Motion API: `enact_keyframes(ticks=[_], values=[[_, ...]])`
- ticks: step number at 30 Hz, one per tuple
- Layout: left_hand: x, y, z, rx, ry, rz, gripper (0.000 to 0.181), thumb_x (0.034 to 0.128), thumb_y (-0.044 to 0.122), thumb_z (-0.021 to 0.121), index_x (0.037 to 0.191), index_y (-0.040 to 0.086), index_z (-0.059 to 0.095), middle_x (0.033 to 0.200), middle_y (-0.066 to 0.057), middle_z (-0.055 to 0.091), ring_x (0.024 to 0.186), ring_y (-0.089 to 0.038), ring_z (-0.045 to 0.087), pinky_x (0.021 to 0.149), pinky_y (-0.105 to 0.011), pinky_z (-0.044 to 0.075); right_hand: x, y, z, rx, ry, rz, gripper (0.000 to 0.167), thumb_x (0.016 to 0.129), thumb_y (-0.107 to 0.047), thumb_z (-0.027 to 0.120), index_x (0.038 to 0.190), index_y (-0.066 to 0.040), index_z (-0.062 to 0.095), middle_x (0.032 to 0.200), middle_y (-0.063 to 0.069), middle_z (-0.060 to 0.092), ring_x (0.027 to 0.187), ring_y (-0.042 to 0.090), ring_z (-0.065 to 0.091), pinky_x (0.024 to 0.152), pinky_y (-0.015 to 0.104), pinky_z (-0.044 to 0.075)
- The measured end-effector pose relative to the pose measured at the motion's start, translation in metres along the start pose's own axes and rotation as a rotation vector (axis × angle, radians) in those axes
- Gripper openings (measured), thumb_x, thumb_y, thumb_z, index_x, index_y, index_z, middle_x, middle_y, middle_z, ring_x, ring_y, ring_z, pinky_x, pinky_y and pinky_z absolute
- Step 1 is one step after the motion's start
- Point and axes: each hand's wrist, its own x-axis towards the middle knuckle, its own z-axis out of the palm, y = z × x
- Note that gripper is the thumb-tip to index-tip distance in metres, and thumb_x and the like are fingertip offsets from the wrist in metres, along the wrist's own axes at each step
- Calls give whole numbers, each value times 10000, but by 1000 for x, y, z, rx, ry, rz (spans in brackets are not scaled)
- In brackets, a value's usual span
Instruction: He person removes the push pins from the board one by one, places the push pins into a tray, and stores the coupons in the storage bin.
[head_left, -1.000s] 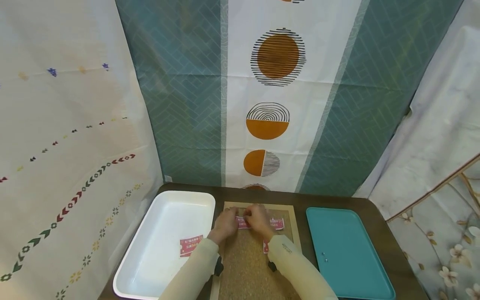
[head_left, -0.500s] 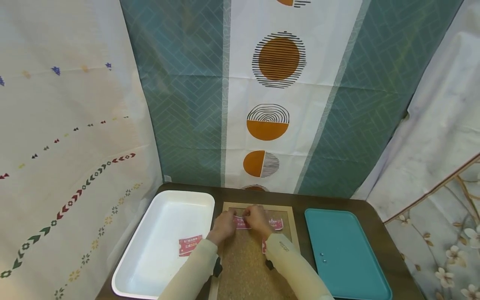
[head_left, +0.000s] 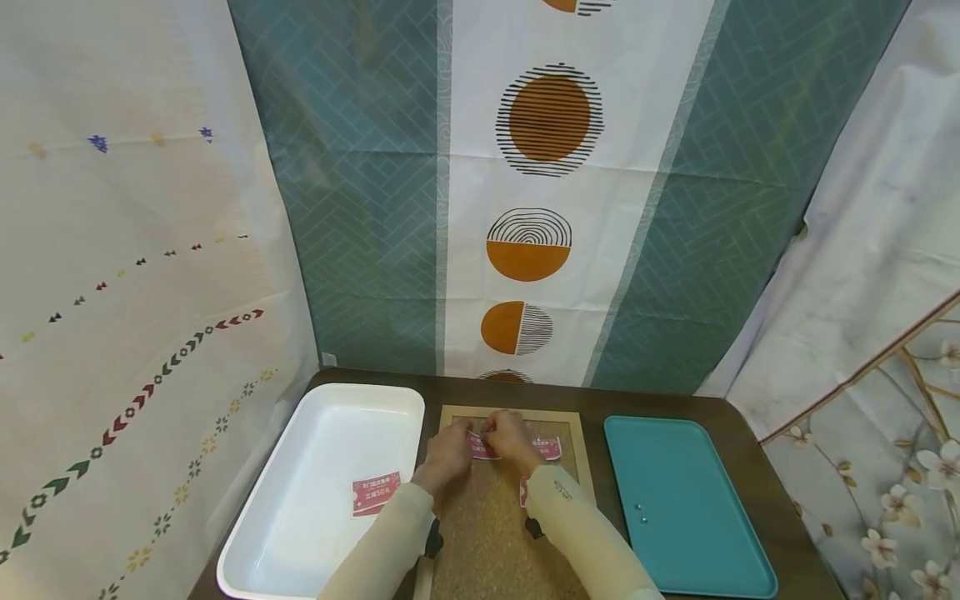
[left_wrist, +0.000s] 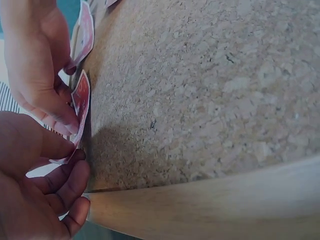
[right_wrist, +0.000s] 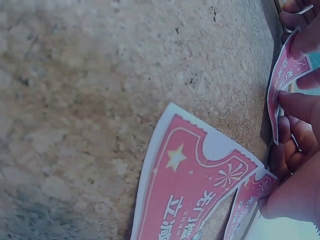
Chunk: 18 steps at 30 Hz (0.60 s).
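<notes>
A pink paper coupon with white lettering is held against the upper part of a wood-framed cork board. My left hand pinches its left end, thumb and finger seen close up in the left wrist view. At its other end, my right hand has curled fingers on the paper; whether a pin is between them is hidden. A second coupon is on the board just right of that hand. Lower down, a third coupon shows large in the right wrist view; the right sleeve partly covers it in the head view.
A white tray on the left holds one more pink coupon. To the right lies a teal tray with two tiny shiny pieces near its left edge. Patterned cloth hangs behind the dark table.
Both hands stay on the same coupon with hardly any movement. The head view has shifted slightly; the trays and the other coupons have not moved on the table.
</notes>
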Motion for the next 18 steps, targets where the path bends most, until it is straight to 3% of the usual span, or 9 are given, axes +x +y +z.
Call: enact_keyframes(ticks=[4,11,18], values=[[-1,0,-2,-2,-13,6,303,1005,92,659,1306,61,644,1090,-153,718,840,-264,647,845,-529,613,1,1,2,-7,21,-10,45,878,-160,810,854,-145,775,786,-48,730,898,222,686,1003,609,394],[-1,-2,-1,-5,-18,-5,261,1013,93,647,1273,70,657,1076,-142,716,854,-257,644,828,-506,610,2,3,4,-18,-13,-12,46,880,-154,785,845,-174,765,907,-22,760,1032,298,664,1031,649,360],[-2,-1,-3,-15,-24,-7,253,1010,93,656,1262,76,660,1013,-105,703,812,-232,635,812,-469,621,5,5,2,-14,-45,1,83,920,-168,759,843,-195,742,875,-42,710,1030,283,591,1016,602,359]])
